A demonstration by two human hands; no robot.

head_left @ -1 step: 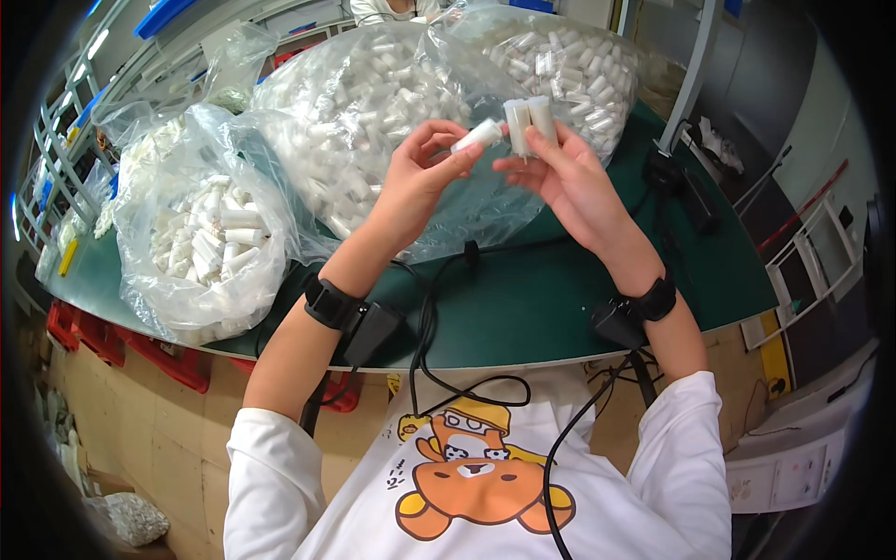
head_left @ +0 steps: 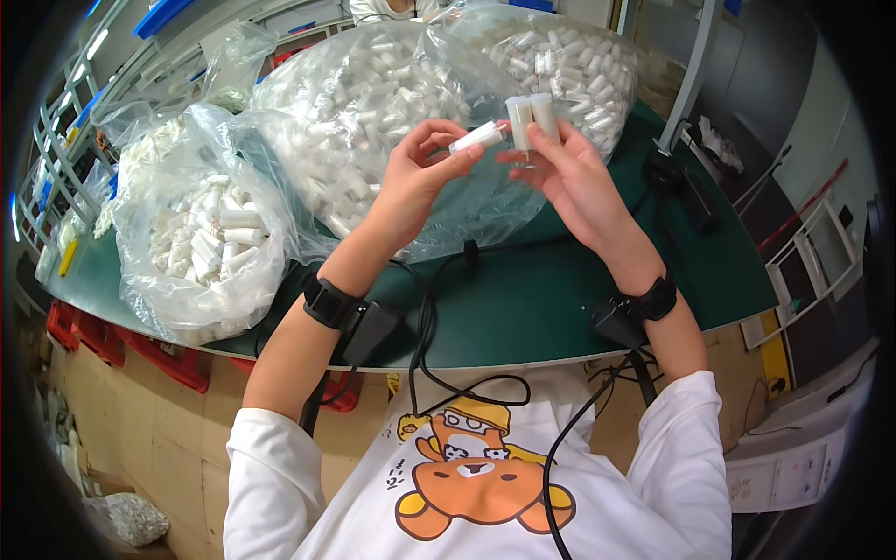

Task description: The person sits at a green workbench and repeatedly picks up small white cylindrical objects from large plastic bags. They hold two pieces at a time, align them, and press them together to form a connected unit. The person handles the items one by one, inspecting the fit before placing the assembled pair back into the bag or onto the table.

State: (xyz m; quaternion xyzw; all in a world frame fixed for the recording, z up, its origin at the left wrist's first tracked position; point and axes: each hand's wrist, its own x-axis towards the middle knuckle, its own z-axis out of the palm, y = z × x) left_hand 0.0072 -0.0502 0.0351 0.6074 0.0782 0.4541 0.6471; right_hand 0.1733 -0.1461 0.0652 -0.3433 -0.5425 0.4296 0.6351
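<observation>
Between the thumb and fingers of my left hand (head_left: 417, 177) is a small white plastic tube (head_left: 476, 140), tilted, with a thin tip at its upper right end. My right hand (head_left: 579, 187) grips a pair of similar white tubes (head_left: 520, 121) side by side and nearly upright. The left tube's tip is close to this pair; whether they touch I cannot tell. Behind both hands bulges a large clear plastic bag (head_left: 327, 140) full of such tubes. An open clear bag (head_left: 140, 285) of loose white tubes (head_left: 207, 245) sits to the left.
Another filled clear bag (head_left: 597, 70) stands at the back right of the green table (head_left: 523, 308). Black cables (head_left: 427, 322) run across the table's near edge and over my lap. A grey metal post (head_left: 693, 79) rises at the right. Red stools (head_left: 168, 362) are under the table.
The tube in my left hand has turned slightly, and its thin tip now shows more clearly. The pair in my right hand has shifted a little to the right.
</observation>
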